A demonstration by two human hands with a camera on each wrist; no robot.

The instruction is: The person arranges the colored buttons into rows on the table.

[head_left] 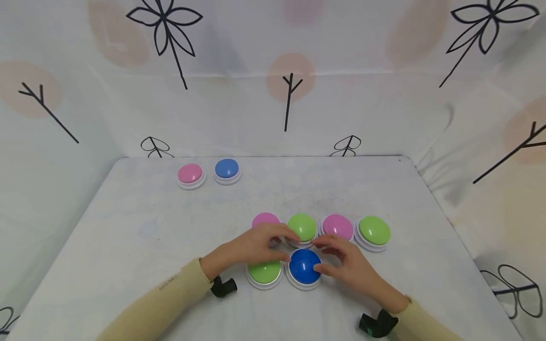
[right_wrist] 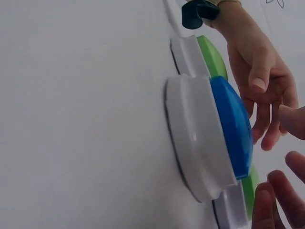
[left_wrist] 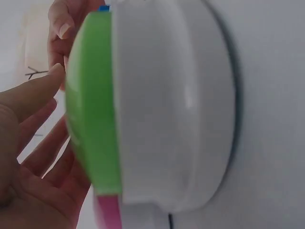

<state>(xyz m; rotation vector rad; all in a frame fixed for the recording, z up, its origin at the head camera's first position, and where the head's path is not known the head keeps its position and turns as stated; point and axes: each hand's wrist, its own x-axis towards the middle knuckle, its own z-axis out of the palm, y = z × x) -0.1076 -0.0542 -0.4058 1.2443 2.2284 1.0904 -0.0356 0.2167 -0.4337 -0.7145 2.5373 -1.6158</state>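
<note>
Domed push buttons on white round bases stand in two rows on the table. My left hand (head_left: 266, 241) hovers over the front green button (head_left: 264, 273), partly covering it and the back-row pink button (head_left: 265, 219). At its right, the front blue button (head_left: 304, 266) has my right hand (head_left: 347, 263) beside and above it. Both hands have loosely bent fingers and hold nothing. In the right wrist view, a gap separates the right fingers (right_wrist: 265, 205) from the blue dome (right_wrist: 233, 129). Behind the blue button are another green button (head_left: 302, 227) and a pink one (head_left: 337, 226).
One more green button (head_left: 374, 230) ends the back row at the right. Farther off, at the table's back left, stand a pink button (head_left: 190, 174) and a blue button (head_left: 227, 169). Printed white cloth (head_left: 239, 109) encloses the white table (head_left: 128, 237) at the back and sides.
</note>
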